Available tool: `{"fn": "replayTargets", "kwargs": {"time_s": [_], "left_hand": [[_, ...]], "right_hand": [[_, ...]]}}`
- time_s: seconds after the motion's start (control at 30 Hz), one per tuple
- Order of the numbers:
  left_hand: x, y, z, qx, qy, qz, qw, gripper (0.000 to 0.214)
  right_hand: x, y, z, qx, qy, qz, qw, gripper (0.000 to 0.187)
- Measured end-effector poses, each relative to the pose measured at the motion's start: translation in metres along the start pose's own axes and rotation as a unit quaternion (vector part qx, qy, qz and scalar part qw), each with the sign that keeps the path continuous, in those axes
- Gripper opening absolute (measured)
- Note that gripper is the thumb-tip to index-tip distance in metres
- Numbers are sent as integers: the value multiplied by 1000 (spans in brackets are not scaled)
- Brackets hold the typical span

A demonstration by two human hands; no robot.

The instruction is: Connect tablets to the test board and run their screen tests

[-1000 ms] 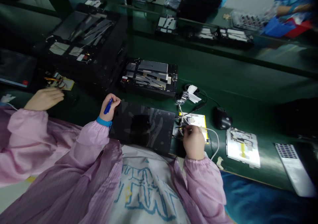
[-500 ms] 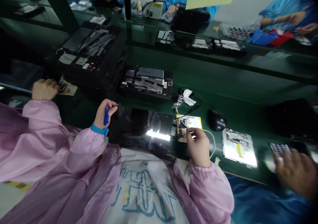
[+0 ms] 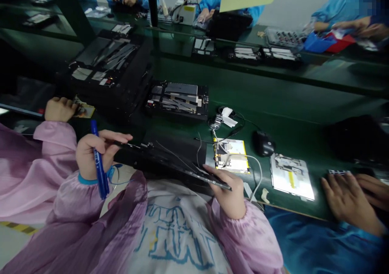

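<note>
Both my hands lift a black tablet panel [image 3: 170,159], tilted up off the green bench, with thin wires trailing from it. My left hand [image 3: 94,154] grips a blue marker pen [image 3: 99,164] and pinches the panel's left edge. My right hand [image 3: 227,197] holds the panel's near right edge. Just beyond that hand, a flat yellow-edged board [image 3: 231,155] lies on the bench, and a white cable [image 3: 257,164] curves around its right side.
A co-worker's hand in a pink sleeve [image 3: 59,109] rests at far left, and a blue-sleeved co-worker's hand [image 3: 348,201] lies at right. Open black tablet frames [image 3: 178,99] stand behind the panel. A black mouse [image 3: 263,143] and white-backed panel [image 3: 291,176] lie to the right.
The black panel has been raised from the bench and tilted toward me, exposing its wires. My left hand has moved left with the pen, and my right hand has moved onto the panel's edge.
</note>
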State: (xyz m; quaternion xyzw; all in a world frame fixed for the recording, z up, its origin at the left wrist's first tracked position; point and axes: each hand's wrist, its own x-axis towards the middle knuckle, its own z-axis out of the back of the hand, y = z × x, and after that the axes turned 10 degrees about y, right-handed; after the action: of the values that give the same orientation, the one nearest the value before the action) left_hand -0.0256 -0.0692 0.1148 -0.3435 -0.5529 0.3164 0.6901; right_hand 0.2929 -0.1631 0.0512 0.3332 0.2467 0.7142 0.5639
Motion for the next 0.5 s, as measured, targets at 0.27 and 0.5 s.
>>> {"fn": "replayTargets", "kwargs": {"time_s": [0.27,0.5], "left_hand": [[-27,20,11,177,71,-57,980,31],[-82,41,12,253,92,47,962,30]], "right_hand": [[14,-41,-18,-29,-12,17,999,47],[6,-51,-31,-57,45,10,997,61]]}}
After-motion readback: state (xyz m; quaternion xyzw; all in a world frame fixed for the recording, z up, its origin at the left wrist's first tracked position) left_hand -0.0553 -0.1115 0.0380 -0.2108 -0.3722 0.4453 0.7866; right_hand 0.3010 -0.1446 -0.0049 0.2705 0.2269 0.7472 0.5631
